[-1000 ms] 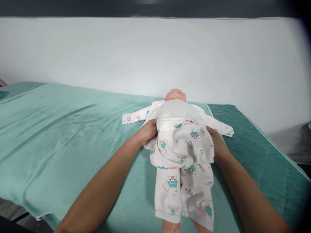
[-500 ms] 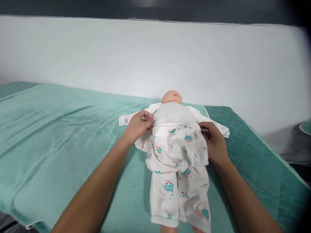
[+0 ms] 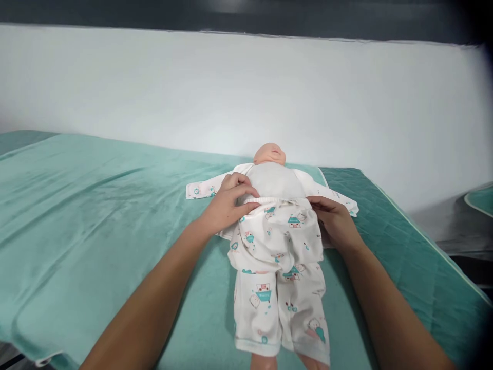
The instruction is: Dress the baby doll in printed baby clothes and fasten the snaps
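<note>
A baby doll [image 3: 270,153] lies on its back on a teal padded mat [image 3: 96,205], head pointing away from me. It wears white printed trousers [image 3: 277,277] over a white torso [image 3: 274,181]. An open printed jacket [image 3: 200,190] is spread flat beneath it, sleeves out to both sides. My left hand [image 3: 227,205] pinches the trousers' waistband at the doll's left-hand side as I see it. My right hand [image 3: 333,218] grips the waistband on the other side, fingers curled.
A white wall [image 3: 246,92] runs behind the mat. The mat's right edge [image 3: 423,231] drops off to a dark floor. Another teal-rimmed object [image 3: 479,198] shows at the far right edge.
Both hands have come out from under the doll's sides and moved up onto the waistband. The view shifted slightly, so the doll sits a little further left.
</note>
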A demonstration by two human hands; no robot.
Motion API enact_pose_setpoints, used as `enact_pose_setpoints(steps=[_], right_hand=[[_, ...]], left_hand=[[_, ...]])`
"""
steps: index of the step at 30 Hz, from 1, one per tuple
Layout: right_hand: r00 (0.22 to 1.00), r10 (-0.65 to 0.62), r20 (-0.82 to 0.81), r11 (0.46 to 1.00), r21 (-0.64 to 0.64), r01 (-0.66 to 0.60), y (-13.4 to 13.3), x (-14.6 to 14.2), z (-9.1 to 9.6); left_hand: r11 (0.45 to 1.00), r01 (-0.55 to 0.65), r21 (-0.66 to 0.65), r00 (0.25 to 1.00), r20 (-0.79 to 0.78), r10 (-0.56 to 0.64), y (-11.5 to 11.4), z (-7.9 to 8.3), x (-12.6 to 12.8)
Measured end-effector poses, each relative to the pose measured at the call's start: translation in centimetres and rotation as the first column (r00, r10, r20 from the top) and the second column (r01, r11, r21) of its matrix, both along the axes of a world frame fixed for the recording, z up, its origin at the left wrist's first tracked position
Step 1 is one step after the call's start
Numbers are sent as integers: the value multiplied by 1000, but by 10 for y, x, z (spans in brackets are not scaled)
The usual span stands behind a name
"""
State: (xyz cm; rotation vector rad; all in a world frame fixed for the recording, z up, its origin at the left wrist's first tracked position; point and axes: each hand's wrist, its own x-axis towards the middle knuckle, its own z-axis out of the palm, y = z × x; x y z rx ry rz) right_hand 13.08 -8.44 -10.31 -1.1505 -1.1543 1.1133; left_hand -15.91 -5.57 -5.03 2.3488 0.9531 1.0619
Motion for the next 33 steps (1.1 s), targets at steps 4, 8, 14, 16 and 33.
enact_pose_setpoints(steps=[4,8,14,16,33], right_hand=[[1000,-13,23,998,66,11,-3,-1,-1],[999,-48,27,997,61,46,0,-4,-4],[991,-25,-133,999,-38,20,4,-16,2],[986,-23,-162,998,-56,15,6,-19,4],[978,-174,112,973,171,153,16,-16,-6]], left_hand=[[999,36,-30,999,21,-36,-1,1,2],[996,17,-93,995,96,-8,1,-4,6],[948,-210,-238,949,184,256,25,-12,18],[927,-203,-316,942,194,273,35,-13,22],[992,-125,3,984,130,124,41,-21,24]])
